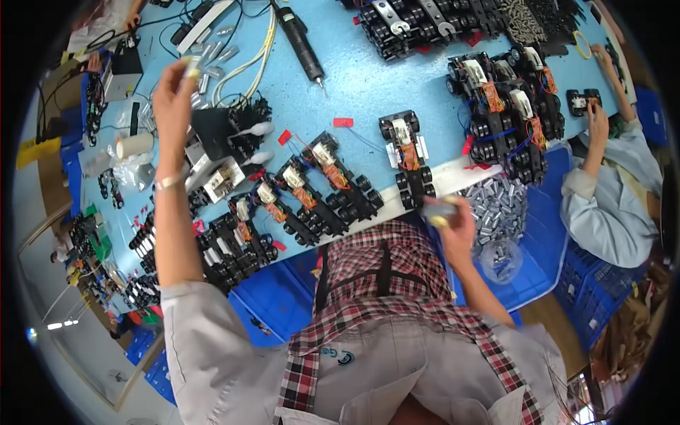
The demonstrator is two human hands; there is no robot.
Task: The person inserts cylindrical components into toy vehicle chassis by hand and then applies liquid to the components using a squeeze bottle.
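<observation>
1. Head view: the person's bare left hand [173,93] is stretched over the far left of the flat, pale-blue table [347,85], fingertips just beside loose, shiny silver metal cylinders [212,60]; I cannot tell whether it grips one.
2. The bare right hand [458,225] seems to pinch a small, blurred grey piece [439,210]; it is held low, near the table's edge.
3. A black, wheeled chassis with orange wiring [409,156] stands on the table near the right hand; it sits apart from the slanted row of similar black chassis [301,188], probably for elbow room.
4. A heap of silver cylinders [496,209] lies in a blue plastic bin [551,205], presumably for easy reach.
</observation>
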